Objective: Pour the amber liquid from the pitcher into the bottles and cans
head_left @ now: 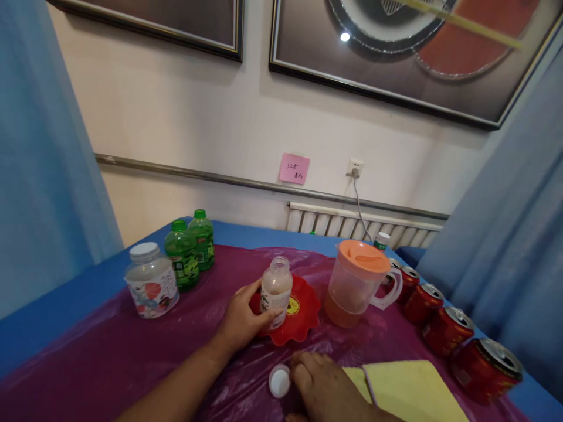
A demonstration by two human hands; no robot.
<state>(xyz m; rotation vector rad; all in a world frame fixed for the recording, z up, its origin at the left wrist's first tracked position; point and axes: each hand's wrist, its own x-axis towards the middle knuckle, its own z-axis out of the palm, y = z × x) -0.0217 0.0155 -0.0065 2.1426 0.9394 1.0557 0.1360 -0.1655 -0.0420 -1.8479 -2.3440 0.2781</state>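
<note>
My left hand is closed around a small clear bottle with a printed label and an uncapped mouth. The bottle stands upright over a red scalloped plate. Low in the view, my right hand rests palm down on the purple sheet, fingers bent and thumb apart from them, with no object visible in it. A white bottle cap lies just left of its fingers; whether they touch it is unclear. Beyond the right hand sits a clear jug with an orange lid and amber liquid inside.
A white-lidded jar and two green bottles stand at left. Several red cans line the right edge beside a folded yellow cloth. Purple plastic sheeting covers the blue table, which meets a wall with a radiator.
</note>
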